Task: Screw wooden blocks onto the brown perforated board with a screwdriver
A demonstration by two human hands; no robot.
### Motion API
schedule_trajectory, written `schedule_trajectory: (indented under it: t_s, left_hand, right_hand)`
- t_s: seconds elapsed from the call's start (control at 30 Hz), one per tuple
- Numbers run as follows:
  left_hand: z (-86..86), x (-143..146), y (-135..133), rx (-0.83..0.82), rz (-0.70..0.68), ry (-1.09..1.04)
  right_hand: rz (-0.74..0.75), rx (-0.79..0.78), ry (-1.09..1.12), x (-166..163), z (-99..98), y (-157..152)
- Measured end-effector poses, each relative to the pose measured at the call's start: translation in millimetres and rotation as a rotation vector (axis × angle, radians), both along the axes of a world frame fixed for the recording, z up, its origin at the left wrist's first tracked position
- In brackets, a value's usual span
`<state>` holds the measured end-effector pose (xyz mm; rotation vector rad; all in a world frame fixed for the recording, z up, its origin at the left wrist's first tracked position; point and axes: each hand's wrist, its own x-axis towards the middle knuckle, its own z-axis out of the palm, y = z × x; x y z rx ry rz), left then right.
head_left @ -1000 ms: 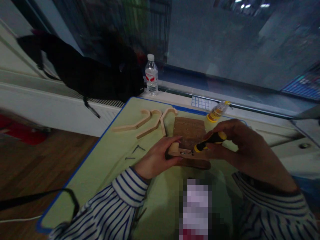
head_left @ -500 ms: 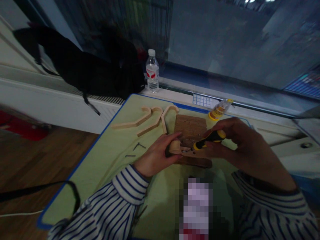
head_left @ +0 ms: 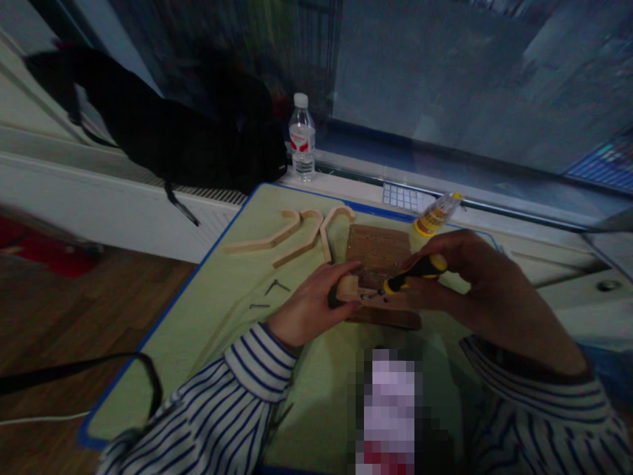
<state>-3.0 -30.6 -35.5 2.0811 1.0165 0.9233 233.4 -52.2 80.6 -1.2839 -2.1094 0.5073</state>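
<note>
A green table (head_left: 212,290) shows its surface between the screws (head_left: 277,285) and its blue left edge, well apart from the hands. The right hand (head_left: 475,284) grasps a screwdriver; the left hand (head_left: 311,307) pinches a pale wooden piece (head_left: 349,288) over the brown board (head_left: 378,245). The water bottle (head_left: 302,138) wears a red-and-white label, its lettering too small to read; writing on the yellow-based bottle (head_left: 435,218) is blurred. The screwdriver (head_left: 420,272) points at the pale piece's holes.
</note>
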Motion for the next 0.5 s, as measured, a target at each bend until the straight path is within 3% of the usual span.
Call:
schedule_trajectory:
  t_s: [0.5]
  left_hand:
    - [1.0, 0.3, -0.1, 0.005, 0.0, 0.008]
  right_hand:
    - [0.013, -0.031, 0.014, -3.0, 1.8, -0.7]
